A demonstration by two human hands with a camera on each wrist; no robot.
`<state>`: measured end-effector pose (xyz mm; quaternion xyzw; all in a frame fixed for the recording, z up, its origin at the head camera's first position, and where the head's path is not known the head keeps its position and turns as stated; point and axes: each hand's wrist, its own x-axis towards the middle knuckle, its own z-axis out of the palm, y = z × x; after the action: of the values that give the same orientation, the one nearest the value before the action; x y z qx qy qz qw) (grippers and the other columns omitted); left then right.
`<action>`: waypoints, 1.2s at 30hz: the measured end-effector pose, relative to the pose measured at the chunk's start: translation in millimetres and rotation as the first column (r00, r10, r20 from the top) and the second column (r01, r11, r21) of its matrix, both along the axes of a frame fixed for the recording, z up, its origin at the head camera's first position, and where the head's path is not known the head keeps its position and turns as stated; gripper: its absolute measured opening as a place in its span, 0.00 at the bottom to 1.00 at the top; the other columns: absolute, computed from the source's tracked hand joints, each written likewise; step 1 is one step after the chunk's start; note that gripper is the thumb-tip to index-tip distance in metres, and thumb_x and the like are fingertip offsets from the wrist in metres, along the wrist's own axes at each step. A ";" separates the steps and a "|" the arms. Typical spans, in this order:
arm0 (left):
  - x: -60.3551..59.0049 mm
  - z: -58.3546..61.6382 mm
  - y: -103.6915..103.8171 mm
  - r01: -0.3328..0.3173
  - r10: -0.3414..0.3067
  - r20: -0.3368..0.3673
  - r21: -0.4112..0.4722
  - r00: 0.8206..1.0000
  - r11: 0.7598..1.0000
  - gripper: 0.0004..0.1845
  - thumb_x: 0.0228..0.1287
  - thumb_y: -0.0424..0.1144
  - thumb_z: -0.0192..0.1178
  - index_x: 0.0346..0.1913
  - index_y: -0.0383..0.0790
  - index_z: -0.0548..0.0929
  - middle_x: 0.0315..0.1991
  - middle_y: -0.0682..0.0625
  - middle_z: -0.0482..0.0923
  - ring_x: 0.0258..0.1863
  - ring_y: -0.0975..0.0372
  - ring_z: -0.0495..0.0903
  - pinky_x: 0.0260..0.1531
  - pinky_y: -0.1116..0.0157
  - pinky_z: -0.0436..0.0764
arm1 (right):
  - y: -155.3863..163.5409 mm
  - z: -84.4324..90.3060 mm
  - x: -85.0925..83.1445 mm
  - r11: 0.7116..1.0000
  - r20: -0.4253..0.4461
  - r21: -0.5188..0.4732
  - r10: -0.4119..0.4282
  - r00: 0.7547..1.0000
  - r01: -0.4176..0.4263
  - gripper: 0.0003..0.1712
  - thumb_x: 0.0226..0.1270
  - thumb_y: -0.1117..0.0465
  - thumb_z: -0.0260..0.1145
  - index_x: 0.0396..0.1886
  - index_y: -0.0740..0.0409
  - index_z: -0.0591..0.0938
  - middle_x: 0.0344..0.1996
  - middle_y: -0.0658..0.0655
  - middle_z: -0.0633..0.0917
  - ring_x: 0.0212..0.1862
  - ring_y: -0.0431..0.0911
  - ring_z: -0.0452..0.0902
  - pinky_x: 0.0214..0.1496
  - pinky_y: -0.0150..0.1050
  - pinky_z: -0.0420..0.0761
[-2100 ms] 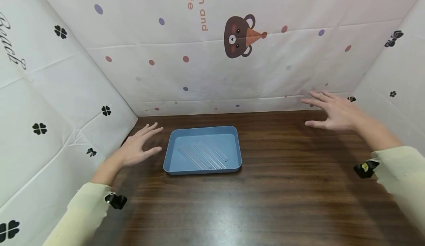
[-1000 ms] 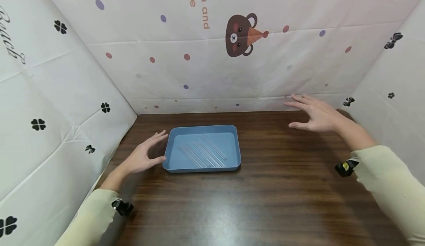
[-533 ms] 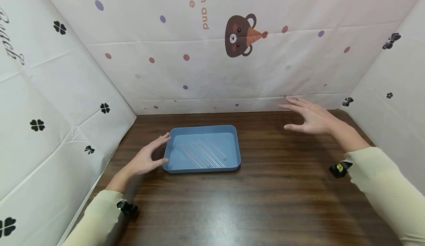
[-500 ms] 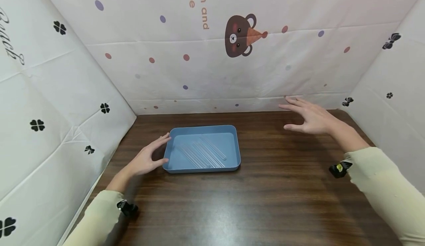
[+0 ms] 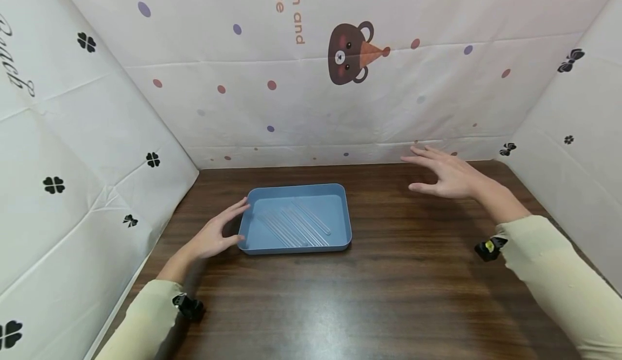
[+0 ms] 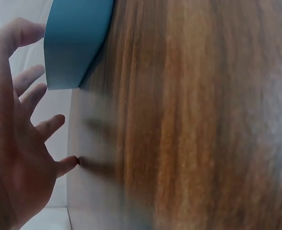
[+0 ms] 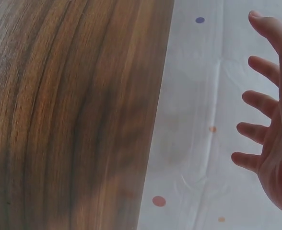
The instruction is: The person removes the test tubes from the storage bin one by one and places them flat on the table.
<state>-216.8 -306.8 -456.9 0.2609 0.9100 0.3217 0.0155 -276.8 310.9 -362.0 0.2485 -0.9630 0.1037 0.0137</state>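
On the dark wooden table stands a shallow blue tray (image 5: 259, 250) with rounded corners. Several thin clear rods (image 5: 296, 228) lie slantwise inside it; whether they are solid or hollow I cannot tell. My left hand (image 5: 211, 237) is at the tray's left side, thumb and fingers spread along the rim. In the left wrist view the thumb and fingers are close to the blue tray (image 6: 76, 45) wall, and contact is hard to judge. My right hand (image 5: 449, 176) hovers over the table's right side, fingers extended and apart, holding nothing.
A white cloth (image 5: 291, 106) printed with dots and a bear rises along the table's back edge. Similar white cloths with black clover and bow prints stand at left and right. Wood tabletop (image 5: 389, 295) stretches in front of and right of the tray.
My left hand has moved right, from beside the tray to its left rim. My right hand has drifted left and slightly down. The tray and rods have stayed in place.
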 end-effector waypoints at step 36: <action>-5.1 -4.1 -5.1 -0.034 0.035 0.024 -0.056 0.999 0.998 0.43 0.70 0.36 0.69 0.87 0.38 0.68 0.92 0.38 0.58 0.90 0.34 0.60 0.81 0.25 0.65 | -52.4 -2.9 -11.9 0.991 0.061 -0.028 0.131 0.990 -0.129 0.48 0.77 0.38 0.74 0.90 0.45 0.69 0.93 0.66 0.59 0.92 0.73 0.50 0.85 0.82 0.57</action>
<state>-222.0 -311.9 -461.0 0.2405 0.9228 0.2997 0.0284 -288.7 258.5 -364.9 0.3072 -0.9434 0.1235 -0.0204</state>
